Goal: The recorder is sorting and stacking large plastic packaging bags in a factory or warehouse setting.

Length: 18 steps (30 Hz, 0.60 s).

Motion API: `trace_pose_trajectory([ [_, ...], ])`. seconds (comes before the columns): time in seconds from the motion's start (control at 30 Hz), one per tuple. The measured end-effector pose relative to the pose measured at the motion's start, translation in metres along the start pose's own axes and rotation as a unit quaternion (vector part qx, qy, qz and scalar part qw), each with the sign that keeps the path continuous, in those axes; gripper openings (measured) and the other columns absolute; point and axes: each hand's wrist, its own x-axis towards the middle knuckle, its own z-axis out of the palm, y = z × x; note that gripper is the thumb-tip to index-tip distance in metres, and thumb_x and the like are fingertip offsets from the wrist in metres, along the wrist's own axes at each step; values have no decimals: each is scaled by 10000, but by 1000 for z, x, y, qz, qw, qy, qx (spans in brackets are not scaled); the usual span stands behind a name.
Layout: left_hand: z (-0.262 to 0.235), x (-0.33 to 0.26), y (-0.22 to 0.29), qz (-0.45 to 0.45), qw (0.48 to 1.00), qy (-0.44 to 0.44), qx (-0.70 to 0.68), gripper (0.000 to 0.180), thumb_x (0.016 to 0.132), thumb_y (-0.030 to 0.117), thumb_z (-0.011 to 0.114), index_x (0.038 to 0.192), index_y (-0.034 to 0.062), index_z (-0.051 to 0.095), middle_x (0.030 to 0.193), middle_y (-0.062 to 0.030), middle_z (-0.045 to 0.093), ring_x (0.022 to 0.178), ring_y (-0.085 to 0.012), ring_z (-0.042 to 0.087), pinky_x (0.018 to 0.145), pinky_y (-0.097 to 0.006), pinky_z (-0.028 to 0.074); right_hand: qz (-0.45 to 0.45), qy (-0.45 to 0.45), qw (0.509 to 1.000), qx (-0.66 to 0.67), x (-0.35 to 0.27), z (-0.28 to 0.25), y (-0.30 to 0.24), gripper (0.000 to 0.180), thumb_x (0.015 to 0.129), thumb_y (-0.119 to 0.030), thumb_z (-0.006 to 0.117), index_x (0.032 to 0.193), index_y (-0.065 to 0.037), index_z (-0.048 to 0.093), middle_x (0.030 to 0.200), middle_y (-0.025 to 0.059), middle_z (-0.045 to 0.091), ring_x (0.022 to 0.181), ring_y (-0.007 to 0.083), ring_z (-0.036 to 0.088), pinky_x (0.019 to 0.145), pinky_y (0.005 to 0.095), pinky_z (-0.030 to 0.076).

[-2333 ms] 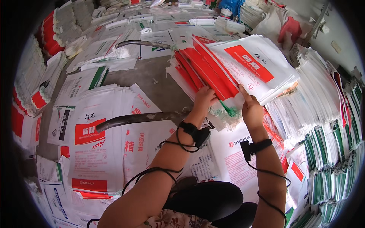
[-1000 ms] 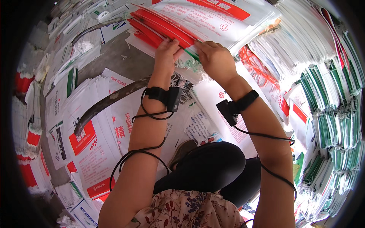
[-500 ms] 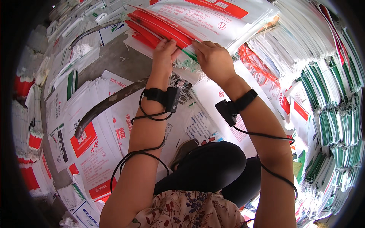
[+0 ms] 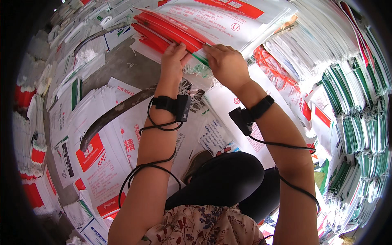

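A pile of flat white woven sacks [image 4: 212,26] with red bands and red print lies in front of me at the top of the view. My left hand [image 4: 175,57] is closed on the red near edge of the sacks, thumb on top. To its right, my right hand [image 4: 226,63] grips the same edge near a green stripe, fingers curled over it. Frayed pale threads [image 4: 200,70] hang below the edge between my hands. The undersides of both hands are hidden, so how many sacks each one holds cannot be told.
Tall stacks of folded white and green sacks [image 4: 355,106] rise on the right. Loose printed sacks [image 4: 94,163] cover the floor at left, with a dark curved bar [image 4: 118,110] across them. Red netting [image 4: 277,75] lies right of my hand. More bundles [image 4: 34,143] line the far left.
Both hands and the near edge of the sacks have shifted very slightly left. My grip looks the same.
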Motion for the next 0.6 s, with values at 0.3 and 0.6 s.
trace_pose_trajectory([
  [0.3, 0, -1, 0, 0, 1000, 1, 3, 346, 953, 155, 642, 1262, 52, 525, 1192, -64, 614, 1116, -184, 607, 943, -342, 502, 3, 1, 1000, 1, -1, -1, 0, 275, 865, -92, 629, 1132, -92, 696, 1036, 125, 702, 924, 328, 662, 821, 413, 543],
  [0.6, 0, -2, 2, -2, 1000, -18, -3, 331, 967, 176, 627, 1274, 79, 551, 1215, -52, 624, 1140, -168, 602, 951, -327, 490, -1, 1, 1000, 2, -2, 0, -1, 277, 856, -84, 631, 1126, -80, 696, 1029, 130, 702, 913, 329, 662, 818, 413, 543],
])
